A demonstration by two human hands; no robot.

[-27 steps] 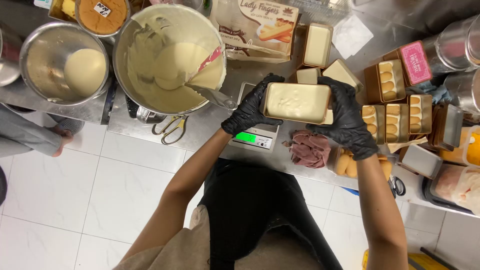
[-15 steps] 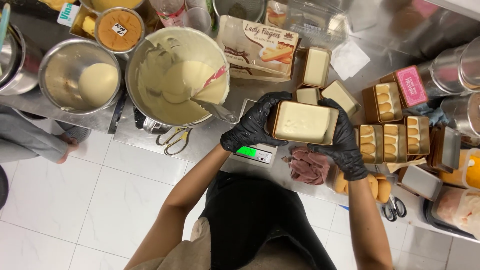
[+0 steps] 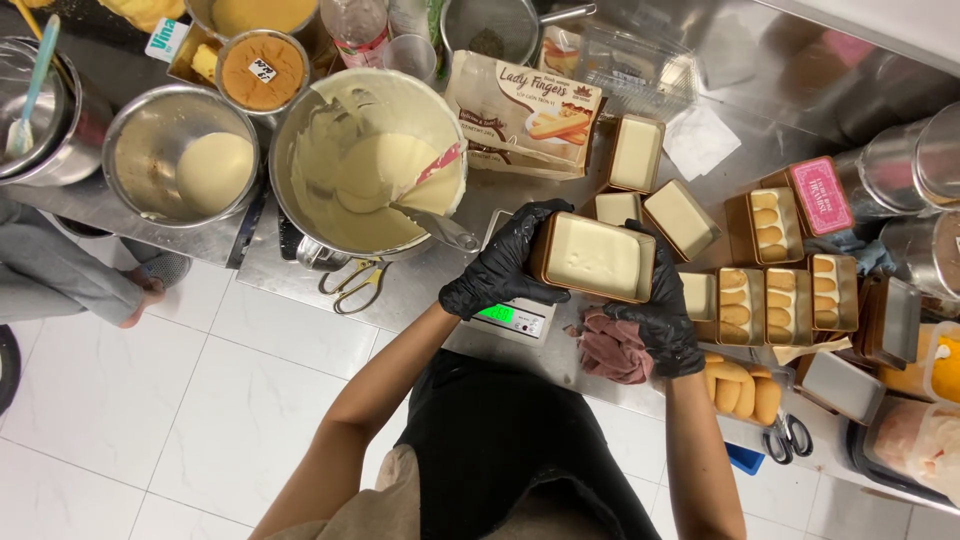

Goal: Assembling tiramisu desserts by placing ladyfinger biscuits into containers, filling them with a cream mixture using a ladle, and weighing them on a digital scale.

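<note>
Both my hands wear black gloves and grip one small rectangular brown tray (image 3: 597, 257) filled level with pale cream. My left hand (image 3: 497, 268) clasps its left end and my right hand (image 3: 655, 322) holds its lower right corner. The tray hangs just above a digital scale (image 3: 512, 320) with a lit green display. To the left stands a large steel bowl of cream (image 3: 365, 165) with a spatula (image 3: 428, 190) resting in it.
Filled cream trays (image 3: 636, 153) and trays of ladyfinger biscuits (image 3: 771, 225) lie to the right. A biscuit packet (image 3: 523, 113), a smaller bowl (image 3: 180, 155), scissors (image 3: 352, 282), a reddish cloth (image 3: 612, 347) and steel canisters (image 3: 915, 160) crowd the steel counter. Another person's leg and foot (image 3: 70, 275) show at left.
The view has shifted, so the counter sits lower and further right in frame. Both hands still grip the cream-filled tray, now a little lower, just above the scale.
</note>
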